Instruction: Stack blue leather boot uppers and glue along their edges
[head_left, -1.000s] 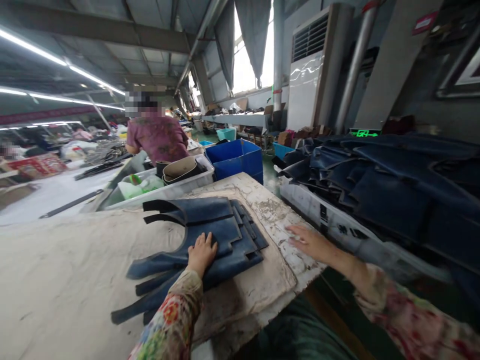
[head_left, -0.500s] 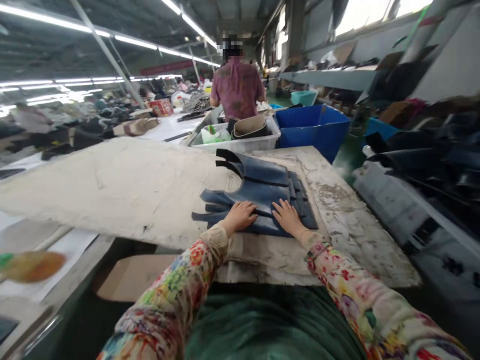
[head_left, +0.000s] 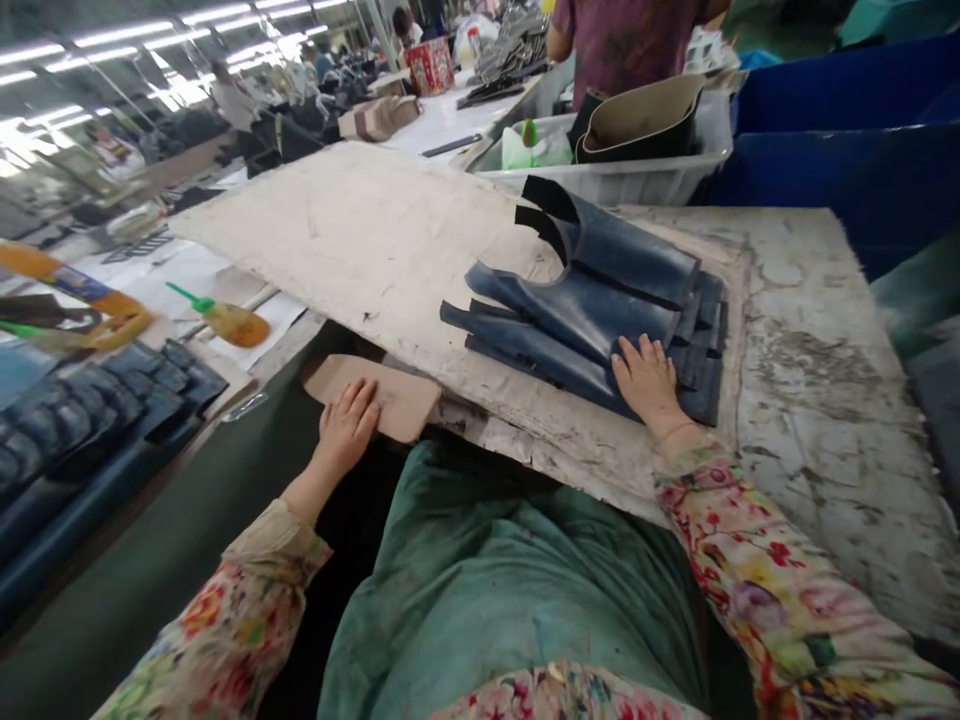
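Observation:
My left hand [head_left: 347, 425] lies with its fingers on a flat tan board with rounded corners [head_left: 409, 395], just off the near edge of the worktable. My right hand [head_left: 649, 385] rests flat, fingers a little apart, on dark blue leather pieces [head_left: 637, 310]. These pieces overlap on a cream padded sheet [head_left: 337, 230]; some have curved cut-outs and narrow black-edged strips pointing left. Whether my left thumb reaches under the board is hidden.
On the left are more blue leather pieces [head_left: 97, 410] and a bottle of amber liquid with a green nozzle [head_left: 232, 322]. A whitish plastic crate [head_left: 645, 180] and blue bins [head_left: 847, 170] stand beyond the table. Behind the crate is a person in a purple shirt [head_left: 622, 45].
My left hand has left the blue leather pieces and moved left onto the tan board. My right hand remains on the leather. The view has turned down and to the left.

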